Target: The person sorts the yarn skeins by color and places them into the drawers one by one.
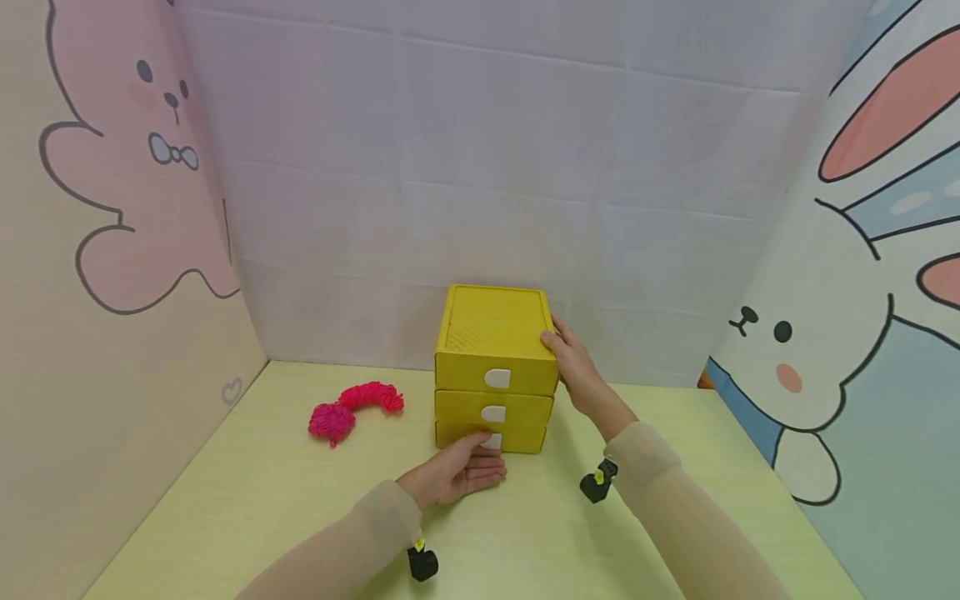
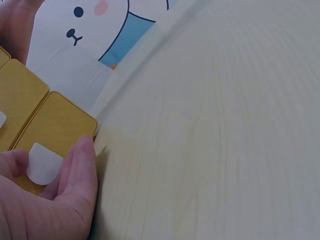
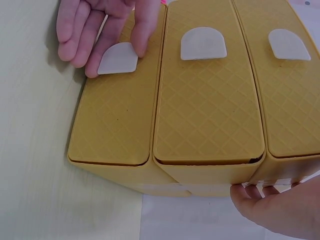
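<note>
- Pinching the white tab (image 3: pixel 119 59) of the bottom drawer (image 3: pixel 111 117): the left hand (image 1: pixel 456 473).
- The right hand (image 1: pixel 576 365) grips the yellow drawer box (image 1: pixel 498 321) at its upper right edge, thumb on top.
- The box stands on the pale table (image 1: pixel 255 492), right of two pink yarn bundles (image 1: pixel 332 422).

No readable text or numbers.
</note>
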The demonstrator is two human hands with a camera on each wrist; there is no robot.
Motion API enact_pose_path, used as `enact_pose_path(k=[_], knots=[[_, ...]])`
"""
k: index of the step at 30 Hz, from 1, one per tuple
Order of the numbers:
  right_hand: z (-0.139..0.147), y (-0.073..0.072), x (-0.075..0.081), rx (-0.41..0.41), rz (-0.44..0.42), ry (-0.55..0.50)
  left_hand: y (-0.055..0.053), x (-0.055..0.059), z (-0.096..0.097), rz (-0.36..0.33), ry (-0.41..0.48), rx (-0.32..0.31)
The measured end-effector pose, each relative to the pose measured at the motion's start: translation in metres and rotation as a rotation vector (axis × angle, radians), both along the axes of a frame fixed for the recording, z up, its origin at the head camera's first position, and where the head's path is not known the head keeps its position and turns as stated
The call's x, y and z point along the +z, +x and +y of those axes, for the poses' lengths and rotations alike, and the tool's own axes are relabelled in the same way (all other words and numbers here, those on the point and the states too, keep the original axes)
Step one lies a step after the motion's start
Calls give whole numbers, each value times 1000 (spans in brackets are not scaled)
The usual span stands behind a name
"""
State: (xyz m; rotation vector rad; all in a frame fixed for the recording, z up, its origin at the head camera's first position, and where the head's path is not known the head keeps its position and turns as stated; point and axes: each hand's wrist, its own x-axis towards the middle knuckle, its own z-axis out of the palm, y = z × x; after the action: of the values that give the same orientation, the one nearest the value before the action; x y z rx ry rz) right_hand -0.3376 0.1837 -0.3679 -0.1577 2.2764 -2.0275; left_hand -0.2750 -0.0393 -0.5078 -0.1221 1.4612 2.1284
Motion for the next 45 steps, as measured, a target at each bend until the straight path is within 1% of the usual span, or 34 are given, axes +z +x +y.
enact_pose_path(k=[5,12,19,26,34,42,45], knots=[[0,0,0,5,4,8,3,0,1,0,5,10],[1,0,2,2,9,4,14,0,1,17,-1,-25],[2,-1,0,10,-2,-1,23,1,-1,10,-20,-28],[2,-2,0,8,-4,-13,33,1,-3,13,-1,-43],[1,-2,-1,14,-7,-16,45,1,-6,6,6,-57],[1,-2,0,11,-8,-15,53,-1,-6,-20,5,-52],[1,-1,0,12,-9,-11,57,-1,-7,-19,-3,-55]])
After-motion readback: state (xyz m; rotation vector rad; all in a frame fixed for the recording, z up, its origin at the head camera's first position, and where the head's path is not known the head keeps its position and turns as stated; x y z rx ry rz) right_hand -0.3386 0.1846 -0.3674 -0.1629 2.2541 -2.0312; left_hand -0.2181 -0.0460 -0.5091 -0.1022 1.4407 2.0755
